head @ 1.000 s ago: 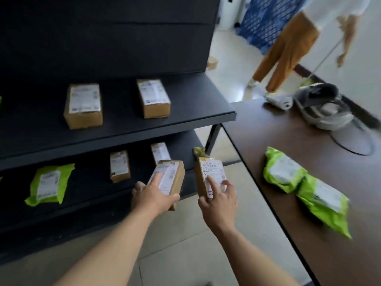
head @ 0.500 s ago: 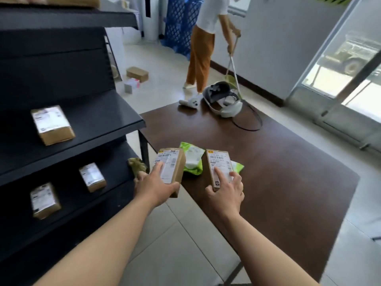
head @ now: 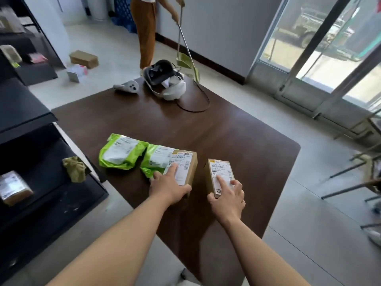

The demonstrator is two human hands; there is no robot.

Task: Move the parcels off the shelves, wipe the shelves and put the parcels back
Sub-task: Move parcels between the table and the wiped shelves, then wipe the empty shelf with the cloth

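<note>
One counter (head: 226, 131), dark brown, before you. One set of shelves (head: 26, 112), black, on your left, just beside the counter. One headset (head: 165, 79) at the counter's far end, its cable looped beside it. Two green parcels (head: 121, 151), flat on the counter, touching each other. One left box (head: 186, 168), label up, overlapping the right-hand green parcel; your left grip (head: 167, 186) is curled round its near end, fingers on the label, thumb at the corner. One right box (head: 220, 174), label up, apart from the left box; your right grip (head: 228, 197) pinches its near end, forefinger on the label. Whether either held box rests on the counter, you cannot tell. One shelf box (head: 12, 187), label up, on the lower shelf. One olive cloth (head: 75, 169) at that shelf's end nearest the counter. One white controller (head: 127, 87), left of the headset.
</note>
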